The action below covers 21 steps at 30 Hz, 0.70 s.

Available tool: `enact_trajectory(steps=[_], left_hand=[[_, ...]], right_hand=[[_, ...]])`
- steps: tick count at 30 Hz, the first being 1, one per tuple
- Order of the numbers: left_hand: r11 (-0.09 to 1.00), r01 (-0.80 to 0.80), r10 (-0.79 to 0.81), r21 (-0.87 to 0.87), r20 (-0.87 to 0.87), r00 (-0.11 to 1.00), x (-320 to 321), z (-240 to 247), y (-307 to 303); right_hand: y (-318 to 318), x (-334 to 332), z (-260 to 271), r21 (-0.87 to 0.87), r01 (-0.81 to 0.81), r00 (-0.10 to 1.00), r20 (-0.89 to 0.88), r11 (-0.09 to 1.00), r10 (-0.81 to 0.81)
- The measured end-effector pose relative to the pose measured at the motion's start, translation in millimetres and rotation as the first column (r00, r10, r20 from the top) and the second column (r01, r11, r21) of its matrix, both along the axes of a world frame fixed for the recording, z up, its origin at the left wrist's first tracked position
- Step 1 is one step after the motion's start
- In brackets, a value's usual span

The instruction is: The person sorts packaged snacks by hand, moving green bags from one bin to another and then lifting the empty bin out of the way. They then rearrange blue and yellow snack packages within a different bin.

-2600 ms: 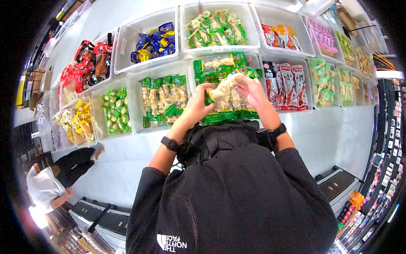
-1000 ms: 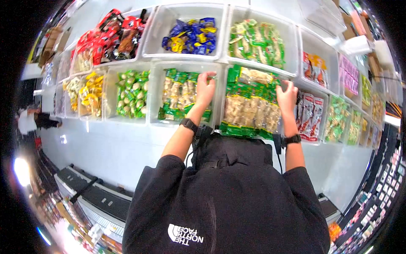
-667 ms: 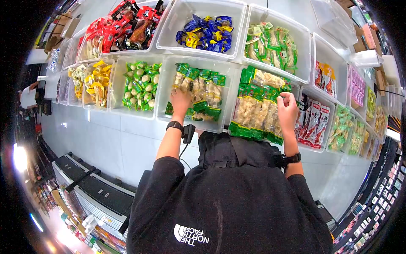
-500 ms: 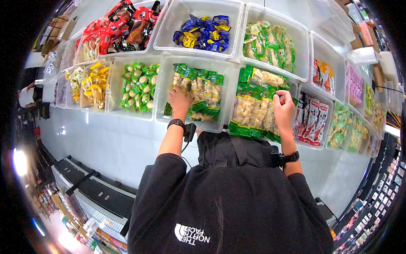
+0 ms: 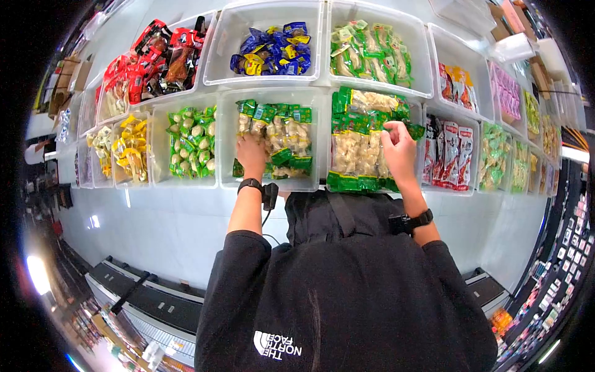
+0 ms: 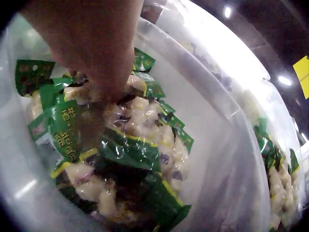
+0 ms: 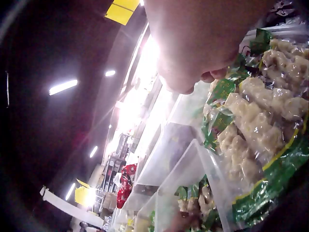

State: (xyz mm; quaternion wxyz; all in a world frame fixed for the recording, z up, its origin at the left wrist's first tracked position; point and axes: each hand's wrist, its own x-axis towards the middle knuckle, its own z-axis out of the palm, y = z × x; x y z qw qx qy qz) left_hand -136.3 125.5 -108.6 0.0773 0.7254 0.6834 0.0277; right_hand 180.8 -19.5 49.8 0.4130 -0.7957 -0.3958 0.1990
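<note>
My left hand (image 5: 250,155) reaches down into a clear plastic bin (image 5: 315,149) of green-edged packets (image 5: 288,133) with pale, knobbly food inside. In the left wrist view its fingers are buried among the packets (image 6: 140,118), so their grip is hidden and I cannot tell whether they hold one. My right hand (image 5: 400,152) hovers over the neighbouring bin, fingers loosely curled, with nothing showing between them. Below it lie similar packets (image 5: 356,152) in a neat row, with one packet (image 5: 372,101) crosswise at the back. The right wrist view shows these packets (image 7: 256,121) beside the hand.
Behind stand bins of blue packets (image 5: 273,49), green packets (image 5: 372,53) and red packets (image 5: 149,65). Bagged round items (image 5: 192,142) fill the bin at left; red-and-white pouches (image 5: 450,155) are at right. A pale floor (image 5: 155,214) runs in front of the bins.
Both hands held a pale packet over the right-hand bin at first. They parted; my left hand moved left and down into the other bin, while my right hand stayed above the neat row.
</note>
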Motion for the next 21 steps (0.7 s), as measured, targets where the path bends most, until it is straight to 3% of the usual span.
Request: enact_trajectory(steps=[5,8,10,12,13,15,16,17,18,20,21], left_hand=[[0.995,0.096,-0.096,-0.002,-0.079,0.992,-4.2,5.2,5.7],[0.991,0.066,-0.061,0.115,-0.041,0.997,-0.8,23.7,-4.8],[0.994,0.106,-0.107,0.012,0.163,0.981,-0.8,40.9,-6.7],[0.998,0.05,-0.057,0.036,0.266,0.962,10.7,62.4,-17.4],[0.994,0.093,-0.104,0.055,0.275,0.956,18.7,78.5,-20.6],[0.988,0.134,-0.149,0.074,0.286,0.946,34.4,113.2,-29.5],[0.963,0.256,-0.27,0.086,0.318,0.909,46.9,130.1,-34.0],[0.921,0.375,-0.386,0.102,0.35,0.854,60.5,142.5,-39.4],[0.918,0.382,-0.393,0.105,0.362,0.846,73.5,150.6,-44.9],[0.652,0.649,-0.751,0.392,0.214,0.625,95.7,163.7,-54.2],[0.576,0.722,-0.812,0.384,0.169,0.559,107.0,168.1,-59.6]], right_hand=[[-3.8,-2.9,8.5,0.03,-0.03,0.999,-0.011,0.999,0.03],[-8.1,1.0,8.4,0.005,-0.025,0.997,-0.071,1.0,0.025],[-11.5,2.3,7.0,0.0,-0.033,0.994,-0.102,0.999,0.033],[-11.2,1.8,-11.5,0.076,-0.117,0.966,-0.221,0.99,0.131],[-11.2,2.3,-16.8,0.006,-0.196,0.929,-0.318,0.981,0.188],[-5.8,-6.5,-33.5,0.108,-0.329,0.792,-0.509,0.938,0.336],[-5.8,-14.7,5.5,0.048,-0.395,0.623,-0.719,0.917,0.306],[-4.3,-17.3,-1.5,0.068,-0.446,0.553,-0.763,0.892,0.335],[-5.5,-28.6,-5.6,0.162,-0.378,0.531,-0.768,0.912,0.357],[-7.3,-36.4,6.1,0.24,-0.262,0.434,-0.836,0.935,0.336],[-8.8,-33.7,6.4,0.242,-0.257,0.436,-0.835,0.936,0.336]])
